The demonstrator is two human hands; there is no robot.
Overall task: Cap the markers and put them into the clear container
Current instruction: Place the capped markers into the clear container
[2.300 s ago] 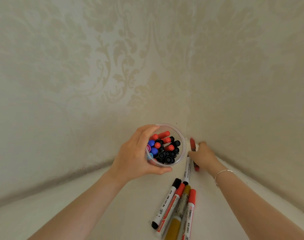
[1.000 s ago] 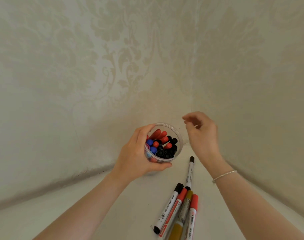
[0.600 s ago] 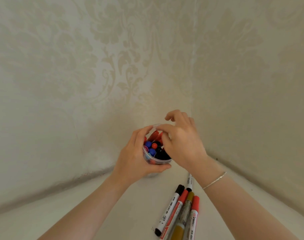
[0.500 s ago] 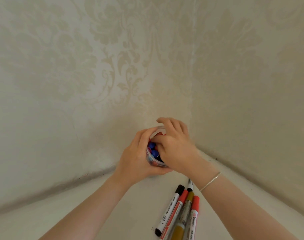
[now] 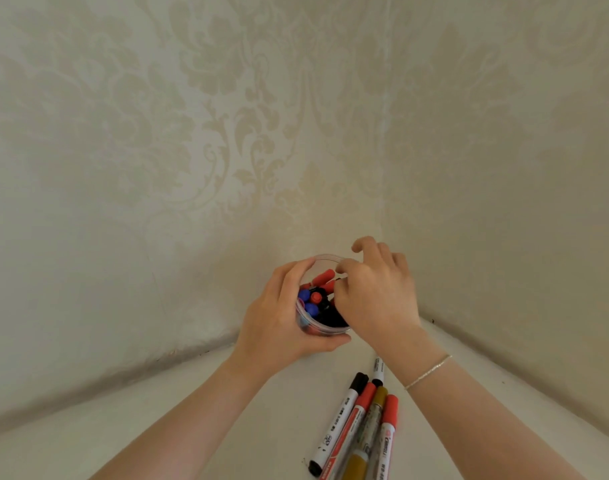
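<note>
Wallpaper [image 5: 199, 140] w/ pale floral pattern fills upper two-thirds of frame, two walls meeting in a corner just right of center. White surface [image 5: 178, 410] spans bottom third, narrowing toward that corner. Left hand [image 5: 279, 323] at center frame, fingers curled round the clear container [image 5: 305, 322], thumb along its near lower side, other fingers wrapped over its left wall & up to the rim. Container sits upright near the corner, center frame, packed w/ capped markers: red caps [image 5: 322, 277] toward the top, blue caps [image 5: 308, 303] at left, black ones [image 5: 331, 317] lower right. Right hand [image 5: 376, 299] just right of center, over the container's right half & hiding that part of the rim; fingers bent, tips down at the markers inside, index raised a bit at top. Can't tell if right-hand fingers pinch a marker, tips hidden behind hand. Thin silver bracelet [image 5: 429, 370] on right wrist, lower right of center. Loose markers lie in a bunch on the surface at bottom center-right, touching side by side: black-capped one [image 5: 341, 422] at left, red-capped one [image 5: 351, 431] next, gold one [image 5: 369, 431], another red-capped one [image 5: 386, 441] at right. One more white marker [image 5: 378, 370] w/ dark end lies just beyond them, partly under the right wrist.
</note>
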